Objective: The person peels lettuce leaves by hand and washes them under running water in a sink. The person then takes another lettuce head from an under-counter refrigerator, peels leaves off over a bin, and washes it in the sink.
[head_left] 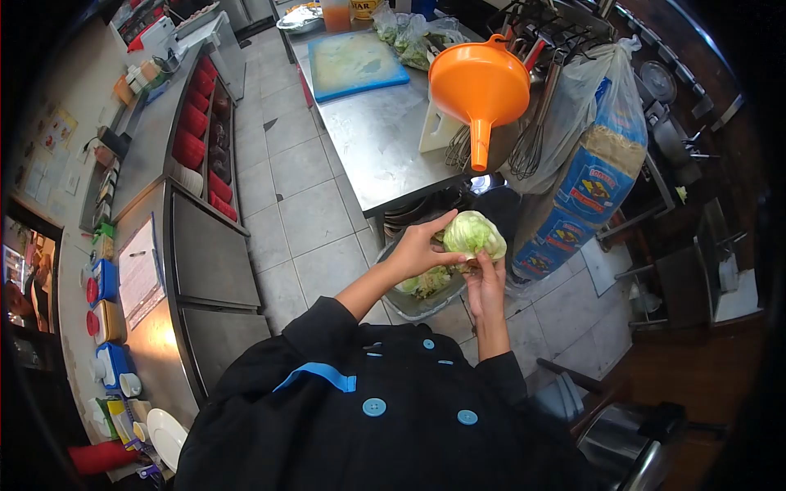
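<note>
A pale green head of lettuce [473, 235] is held up in front of my chest, between both hands. My left hand [419, 248] grips it from the left, with the thumb along its upper side. From below and the right, my right hand [487, 286] pinches its lower edge with the fingertips. Beneath the hands is a grey bin [401, 304] with loose lettuce leaves [426, 282] inside. My forearms and the lettuce hide part of the bin.
Ahead stands a steel table [368, 155] with a blue-edged cutting board [356, 64] and bagged greens [413, 37]. An orange funnel [479, 78] and whisks [536, 135] hang at its right. Tall blue-printed packages [585, 192] stand to the right. A steel counter [176, 319] runs along the left.
</note>
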A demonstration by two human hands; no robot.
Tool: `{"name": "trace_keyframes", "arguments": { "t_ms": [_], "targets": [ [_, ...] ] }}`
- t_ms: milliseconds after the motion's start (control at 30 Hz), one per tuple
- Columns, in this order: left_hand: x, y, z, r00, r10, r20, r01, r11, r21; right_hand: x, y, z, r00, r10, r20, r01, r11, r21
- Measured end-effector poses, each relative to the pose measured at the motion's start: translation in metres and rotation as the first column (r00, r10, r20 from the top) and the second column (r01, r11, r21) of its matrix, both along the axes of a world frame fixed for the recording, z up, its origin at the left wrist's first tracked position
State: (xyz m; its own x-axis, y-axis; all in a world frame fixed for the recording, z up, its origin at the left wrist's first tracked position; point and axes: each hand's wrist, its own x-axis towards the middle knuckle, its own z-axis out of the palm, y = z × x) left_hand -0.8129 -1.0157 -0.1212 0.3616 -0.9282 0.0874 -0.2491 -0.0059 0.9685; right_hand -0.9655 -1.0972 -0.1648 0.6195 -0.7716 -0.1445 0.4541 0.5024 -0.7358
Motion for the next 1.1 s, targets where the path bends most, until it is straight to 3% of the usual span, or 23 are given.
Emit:
{"name": "trace_keyframes", "arguments": {
  "t_ms": [167, 233, 267, 333, 400, 467, 533, 600, 633, 733, 833, 933, 1067, 1100],
  "targets": [
    [0.005, 0.006, -0.003, 0.998, 0.031, 0.048, -0.027, 0.996, -0.079, 0.002, -0.001, 0.011, 1.000, -0.013, -0.026, 0.013, 1.000, -0.010],
    [0.004, 0.006, -0.003, 0.995, 0.073, 0.066, -0.067, 0.994, -0.091, 0.003, 0.002, 0.019, 0.998, 0.045, 0.036, -0.051, 0.983, 0.178],
    [0.003, 0.005, -0.004, 0.993, 0.107, 0.047, -0.102, 0.990, -0.102, 0.003, 0.002, 0.019, 0.998, 0.046, 0.036, -0.052, 0.983, 0.176],
    [0.004, 0.006, -0.003, 0.989, 0.143, 0.029, -0.139, 0.984, -0.112, 0.002, 0.003, 0.020, 0.999, 0.036, 0.031, -0.046, 0.920, 0.388],
    [0.006, 0.008, 0.002, 0.972, 0.147, 0.183, -0.130, 0.986, -0.101, 0.001, 0.002, 0.013, 0.999, 0.024, 0.044, -0.039, 0.921, 0.387],
    [0.005, 0.008, 0.003, 0.979, 0.154, 0.136, -0.140, 0.984, -0.110, 0.001, 0.002, 0.008, 0.998, 0.012, 0.055, -0.032, 0.923, 0.385],
    [0.005, 0.007, 0.001, 0.983, 0.162, 0.088, -0.151, 0.981, -0.118, 0.001, 0.003, 0.008, 0.998, -0.059, -0.005, 0.059, 0.979, 0.194],
    [0.005, 0.006, -0.004, 0.990, 0.077, -0.114, -0.075, 0.997, 0.019, 0.002, 0.006, 0.013, 0.993, -0.108, -0.041, 0.113, 0.986, 0.125],
    [0.004, 0.005, -0.004, 0.990, 0.077, -0.115, -0.075, 0.997, 0.020, 0.003, 0.008, 0.017, 0.985, -0.159, -0.073, 0.163, 0.985, 0.053],
    [-0.001, -0.002, -0.011, 0.994, 0.054, -0.094, -0.047, 0.996, 0.078, 0.004, 0.010, 0.019, 0.980, -0.176, -0.090, 0.181, 0.983, 0.044],
    [-0.010, -0.007, -0.025, 0.980, 0.121, -0.159, -0.127, 0.991, -0.030, 0.009, 0.016, 0.018, 0.976, -0.211, -0.061, 0.215, 0.975, 0.061],
    [-0.013, -0.005, -0.022, 0.973, 0.115, -0.198, -0.103, 0.992, 0.071, 0.012, 0.014, 0.008, 0.947, -0.313, -0.066, 0.316, 0.948, 0.029],
    [-0.010, -0.006, -0.017, 0.976, -0.015, -0.218, 0.040, 0.993, 0.114, 0.014, 0.007, -0.015, 0.919, -0.374, -0.124, 0.374, 0.927, -0.022],
    [-0.008, -0.006, -0.015, 0.963, -0.055, -0.262, 0.098, 0.984, 0.152, 0.015, -0.001, -0.034, 0.872, -0.452, -0.187, 0.413, 0.885, -0.214]
  ]
}}
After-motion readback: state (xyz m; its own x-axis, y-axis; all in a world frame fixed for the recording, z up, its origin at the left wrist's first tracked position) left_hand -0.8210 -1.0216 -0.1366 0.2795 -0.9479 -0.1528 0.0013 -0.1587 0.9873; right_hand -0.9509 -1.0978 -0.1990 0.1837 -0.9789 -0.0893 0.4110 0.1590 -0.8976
